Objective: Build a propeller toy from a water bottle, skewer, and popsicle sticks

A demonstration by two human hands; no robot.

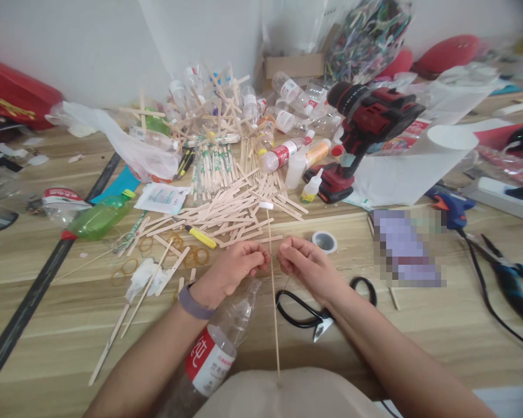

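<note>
A thin wooden stick (274, 313) stands between my hands, its lower end against my clothing and a white bottle cap (266, 205) at its top. My left hand (248, 259) is closed in a pinch just left of the stick. On the other side my right hand (303, 261) pinches too, with a fine thread (287, 283) trailing below its fingers. The thread seems to pass round the stick between both pinches; the fingers hide most of it. Under my left forearm lies a clear plastic bottle (213, 354). Black-handled scissors (325, 319) rest below my right hand.
Flat wooden sticks (218, 212) are heaped ahead, near a yellow cutter knife (201, 237). A red drill (357, 133) stands behind a glue bottle (311, 187). Tape (325, 241), a blurred-out phone-like object (405, 247), a glue gun (453, 206) and pliers (512, 278) lie rightward.
</note>
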